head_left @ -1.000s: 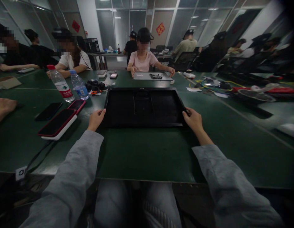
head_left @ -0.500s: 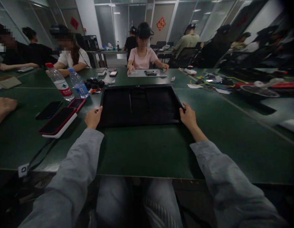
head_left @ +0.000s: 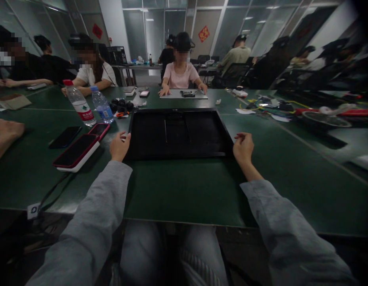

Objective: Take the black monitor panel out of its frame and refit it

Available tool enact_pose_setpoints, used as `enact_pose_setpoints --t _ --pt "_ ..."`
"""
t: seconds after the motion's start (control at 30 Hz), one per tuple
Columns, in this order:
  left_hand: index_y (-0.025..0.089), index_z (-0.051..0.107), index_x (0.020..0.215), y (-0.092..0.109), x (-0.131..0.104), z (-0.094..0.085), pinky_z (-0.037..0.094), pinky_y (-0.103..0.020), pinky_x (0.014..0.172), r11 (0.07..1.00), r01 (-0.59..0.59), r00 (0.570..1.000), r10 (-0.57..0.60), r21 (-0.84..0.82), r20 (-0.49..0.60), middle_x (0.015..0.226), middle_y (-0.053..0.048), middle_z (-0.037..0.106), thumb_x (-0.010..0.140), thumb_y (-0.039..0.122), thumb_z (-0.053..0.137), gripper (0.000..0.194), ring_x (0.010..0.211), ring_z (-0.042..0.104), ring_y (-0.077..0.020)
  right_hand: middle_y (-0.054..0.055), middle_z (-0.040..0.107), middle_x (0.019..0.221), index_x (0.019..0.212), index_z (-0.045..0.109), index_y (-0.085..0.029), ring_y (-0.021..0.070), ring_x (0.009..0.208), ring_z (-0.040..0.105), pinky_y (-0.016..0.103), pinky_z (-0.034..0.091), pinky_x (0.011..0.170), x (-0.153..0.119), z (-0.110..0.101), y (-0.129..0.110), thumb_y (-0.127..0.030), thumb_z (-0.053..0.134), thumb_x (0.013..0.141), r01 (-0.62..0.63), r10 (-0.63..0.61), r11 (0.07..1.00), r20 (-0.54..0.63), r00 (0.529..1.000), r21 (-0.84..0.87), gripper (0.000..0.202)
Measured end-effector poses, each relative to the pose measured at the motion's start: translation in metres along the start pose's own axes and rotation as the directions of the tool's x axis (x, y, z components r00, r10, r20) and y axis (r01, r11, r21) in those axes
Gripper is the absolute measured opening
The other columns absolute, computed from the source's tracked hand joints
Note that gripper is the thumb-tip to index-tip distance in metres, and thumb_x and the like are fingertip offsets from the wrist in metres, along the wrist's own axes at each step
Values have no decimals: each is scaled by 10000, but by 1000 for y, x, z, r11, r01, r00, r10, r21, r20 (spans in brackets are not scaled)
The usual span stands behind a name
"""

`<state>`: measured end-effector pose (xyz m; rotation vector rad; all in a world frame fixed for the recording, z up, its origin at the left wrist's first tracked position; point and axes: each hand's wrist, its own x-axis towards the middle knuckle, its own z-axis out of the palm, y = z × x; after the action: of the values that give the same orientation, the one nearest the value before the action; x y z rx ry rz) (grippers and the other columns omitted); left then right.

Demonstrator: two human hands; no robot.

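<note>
The green table (head_left: 184,190) carries a flat black monitor panel (head_left: 179,133), lying face-down at its centre directly ahead of the person, with two phones (head_left: 79,150) and two water bottles (head_left: 90,105) to its left. The left hand (head_left: 120,146) rests at the panel's near-left corner, fingers curled and the thumb touching the edge, though a full grip cannot be confirmed. The right hand (head_left: 243,147) sits just beside the near-right corner, loosely curled, holding nothing and clear of the frame.
</note>
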<state>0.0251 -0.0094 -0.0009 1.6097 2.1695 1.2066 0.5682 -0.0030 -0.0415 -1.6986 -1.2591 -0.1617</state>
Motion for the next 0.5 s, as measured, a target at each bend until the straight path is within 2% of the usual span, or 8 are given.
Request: enact_pose_setpoints --t 0.1,0.17,0.27,0.37,0.43,0.5 --pt "158 642 1380 -3 2 3 505 -396 1020 999 -15 1000 15 -29 -17 1238 -155 755 975 472 608 514 1072 719 -264 170 727 1057 1174 614 -173 300 1031 698 511 520 1022 0 3 2 -291 386 948 -64 64 998 34 997 0 342" --pt "140 658 1364 -7 4 6 508 -397 1021 999 -2 1000 3 -53 4 1227 -166 757 972 466 621 511 1083 721 -266 192 732 1097 1209 622 -152 312 1054 702 515 519 1030 -1 5 3 -319 407 953 -86 87 996 97 992 -8 374" --pt "113 701 1314 -12 9 12 508 -395 1027 994 10 999 -4 -106 49 1186 -178 768 965 459 636 495 1111 719 -276 202 732 1170 1255 639 -152 322 1093 703 508 527 1033 -4 9 3 -406 489 946 -36 36 999 197 980 -3 427" --pt "112 727 1273 -17 15 16 523 -368 995 984 32 997 -19 -176 78 1140 -170 778 947 453 654 477 1077 726 -266 196 732 1193 1292 645 -148 316 1087 708 498 539 1021 -5 8 2 -477 556 924 13 -12 1000 233 972 -1 501" --pt "122 750 1198 -21 20 15 529 -345 958 981 52 996 -36 -188 86 1090 -150 784 941 464 647 441 1027 726 -255 187 743 1148 1287 653 -146 308 1034 719 486 555 983 -3 5 1 -512 563 925 9 -7 1000 238 971 -4 523" --pt "131 768 1033 -25 25 10 524 -325 912 986 68 993 -53 -154 102 999 -121 783 945 499 618 407 971 712 -247 168 755 1056 1248 671 -153 300 966 725 473 562 949 0 0 2 -541 556 932 -10 13 1000 232 973 -11 513"
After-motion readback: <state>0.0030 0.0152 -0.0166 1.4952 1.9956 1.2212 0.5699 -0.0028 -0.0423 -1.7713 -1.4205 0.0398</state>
